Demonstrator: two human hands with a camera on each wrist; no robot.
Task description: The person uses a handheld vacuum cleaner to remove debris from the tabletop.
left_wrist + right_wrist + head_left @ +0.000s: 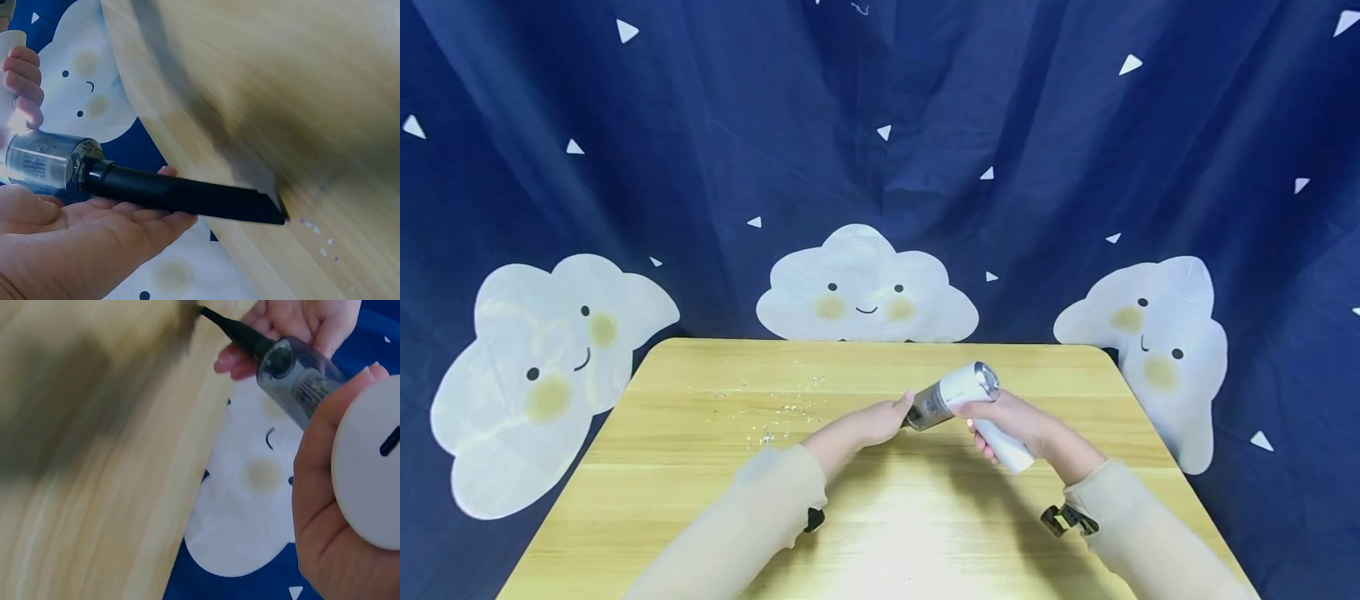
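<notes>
From your head view, your right hand grips the white handle of a small handheld vacuum held above the middle of the table, while your left hand meets its dark front end. That view hides what the front end is. Your left wrist view shows it: a long black nozzle lies across your left palm, fingers nearly straight beneath it rather than wrapped round, and its slanted tip sits just at the blurred table surface near a few pale crumbs. Your right wrist view alone shows the round white butt of the handle, with your fingers curled round it, and the clear dust cup behind the nozzle. Only the head view shows crumbs scattered left of your hands, and the dark blue curtain with cloud faces behind.
</notes>
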